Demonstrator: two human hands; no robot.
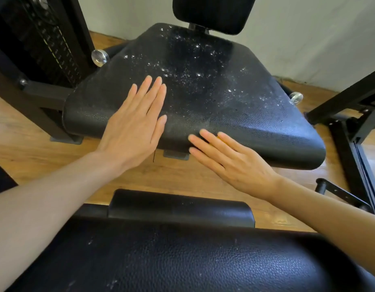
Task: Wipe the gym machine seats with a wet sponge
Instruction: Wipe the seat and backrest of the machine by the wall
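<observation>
Resting flat on the pebbled black vinyl seat, the left hand lies with straight fingers together; at the seat's rounded front edge the right hand presses a yellow sponge, barely showing between its slightly spread straight fingers

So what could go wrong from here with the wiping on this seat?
1. The sponge shows only as a yellow sliver under the flat right hand at the front edge of the seat; it could slip off onto the floor.
2. White droplets or foam cover the seat's rear half; strokes kept near the front would miss them.
3. The left hand rests flat on the seat and may slide if that surface is wet.
</observation>
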